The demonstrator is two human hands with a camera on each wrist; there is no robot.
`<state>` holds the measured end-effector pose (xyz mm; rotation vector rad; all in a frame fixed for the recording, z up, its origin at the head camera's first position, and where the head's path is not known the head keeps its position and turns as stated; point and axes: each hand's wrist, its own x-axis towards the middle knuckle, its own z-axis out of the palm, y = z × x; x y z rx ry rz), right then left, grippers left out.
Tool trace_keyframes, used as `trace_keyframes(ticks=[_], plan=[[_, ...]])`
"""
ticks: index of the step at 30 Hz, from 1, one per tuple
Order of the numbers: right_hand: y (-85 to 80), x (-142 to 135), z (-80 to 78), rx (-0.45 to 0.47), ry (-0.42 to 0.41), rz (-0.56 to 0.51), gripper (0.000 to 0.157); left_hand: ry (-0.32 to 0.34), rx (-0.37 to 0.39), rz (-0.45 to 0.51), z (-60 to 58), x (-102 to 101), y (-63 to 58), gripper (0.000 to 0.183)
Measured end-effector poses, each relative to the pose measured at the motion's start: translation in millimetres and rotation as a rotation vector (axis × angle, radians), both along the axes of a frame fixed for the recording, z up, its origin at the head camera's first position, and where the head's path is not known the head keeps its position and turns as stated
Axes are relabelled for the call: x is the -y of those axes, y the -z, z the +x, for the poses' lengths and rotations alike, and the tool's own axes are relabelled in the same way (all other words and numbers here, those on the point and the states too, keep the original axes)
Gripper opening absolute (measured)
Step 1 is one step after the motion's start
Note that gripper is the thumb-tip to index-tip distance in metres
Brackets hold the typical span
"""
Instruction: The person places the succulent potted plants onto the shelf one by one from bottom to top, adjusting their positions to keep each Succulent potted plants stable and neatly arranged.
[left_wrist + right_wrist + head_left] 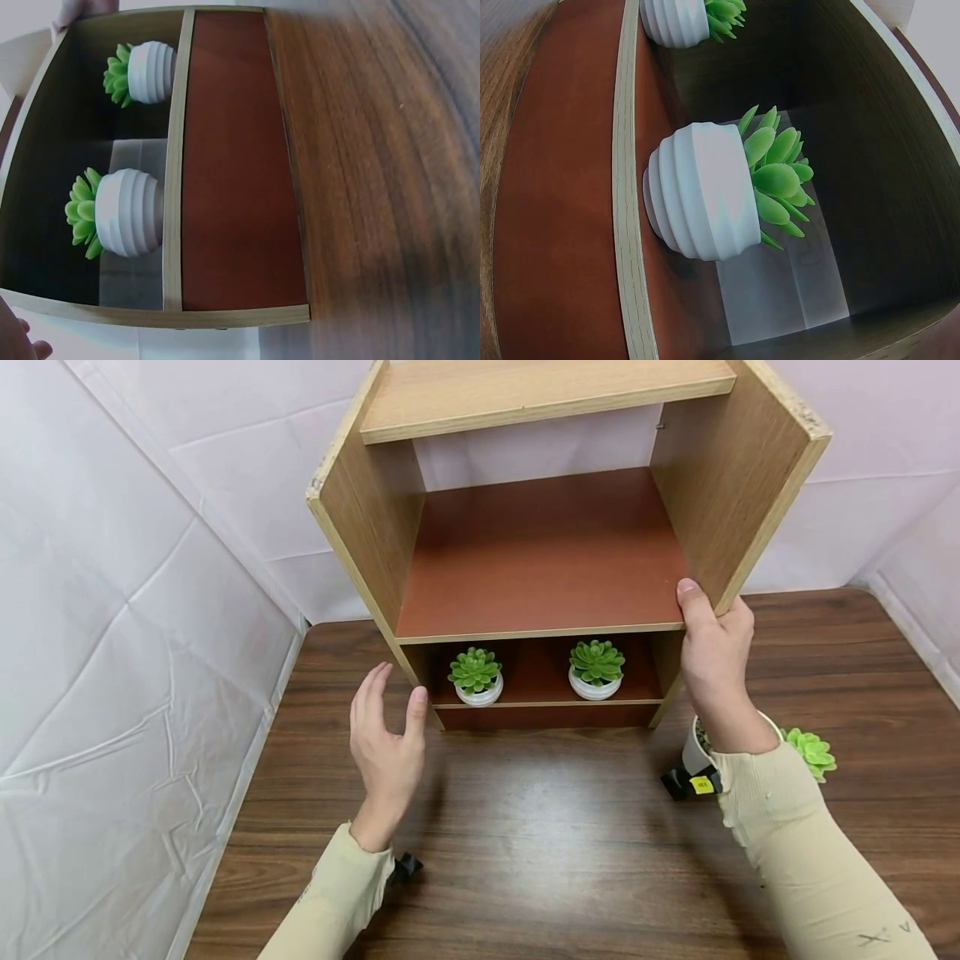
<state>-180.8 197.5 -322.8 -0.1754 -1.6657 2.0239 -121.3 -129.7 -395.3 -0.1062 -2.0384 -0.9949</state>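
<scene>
Gripping shelf unit [540, 560] | right hand [717, 652] | head view only: third succulent [812, 753]

Head view looks down; wrist views (closer, sideways) share the lower shelf [534, 683].

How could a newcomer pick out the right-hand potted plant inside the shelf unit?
Start at the wooden shelf unit on the brown table, then its lowest shelf. There, the right potted plant, green in white, sits nearer the right hand gripping the unit; the similar left potted plant sits nearer the left hand.
</scene>
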Motion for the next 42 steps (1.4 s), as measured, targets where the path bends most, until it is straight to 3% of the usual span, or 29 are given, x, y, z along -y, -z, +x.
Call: trace_keyframes(ticks=[10,22,29,37,42], plan=[[0.1,-1,-0.2,-0.014,-0.007,-0.009,0.018,-0.010,0.044,-0.002,-11.1,4,-10.3,0.053],[-0.3,0,0.1,-0.019,0.002,-0.009,0.018,-0.005,0.037,-0.008,-23.7,7,-24.7,0.057],[0.1,0,0.8,-0.004,0.004,-0.001,0.020,0.036,0.101,0.045,-27.9,7,-31.9,0.060],[-0.1,1,0.8,-0.016,-0.006,-0.016,0.021,0.028,0.175,0.057,-31.2,7,-41.1,0.066],[0.0,1,0.7,-0.014,-0.003,-0.014,0.019,0.059,0.183,0.078,-36.2,7,-46.5,0.064]])
